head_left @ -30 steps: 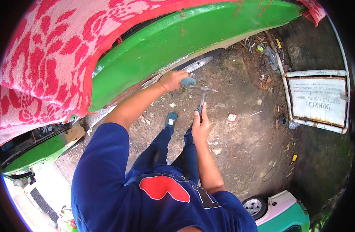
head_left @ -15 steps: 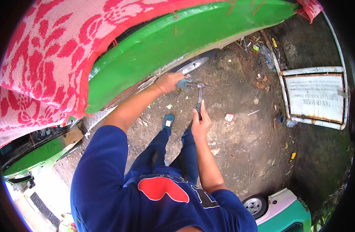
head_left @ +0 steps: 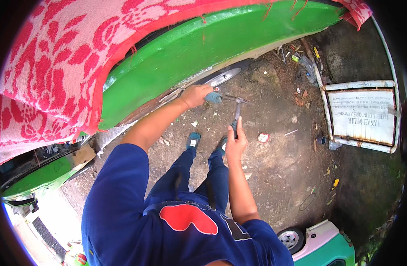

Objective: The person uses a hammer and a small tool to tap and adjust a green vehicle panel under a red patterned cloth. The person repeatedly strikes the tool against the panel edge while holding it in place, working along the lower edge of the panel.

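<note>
My left hand point(head_left: 196, 95) is closed round a hand tool with a thick blue-grey handle point(head_left: 213, 97); a metal end reaches right from it, its exact kind unclear. My right hand point(head_left: 236, 142) grips a hammer point(head_left: 238, 109) by its black handle, grey shaft and head pointing up and away. The tool's metal end and the hammer head meet or overlap in view; whether they touch I cannot tell. Both are held in the air over the ground, beside the lower edge of a green car body point(head_left: 181, 62).
A pink and red patterned cloth point(head_left: 57, 66) drapes over the car, with a wheel point(head_left: 225, 76) below it. A white framed sign point(head_left: 362, 111) stands right. Litter, including a red-white packet point(head_left: 263, 138), lies on the ground point(head_left: 279, 177). Another car point(head_left: 323, 244) is at lower right.
Both hands have shifted slightly right with their tools. The hammer has tilted further right, and more of the blue-grey handle shows. My right foot has come into sight.
</note>
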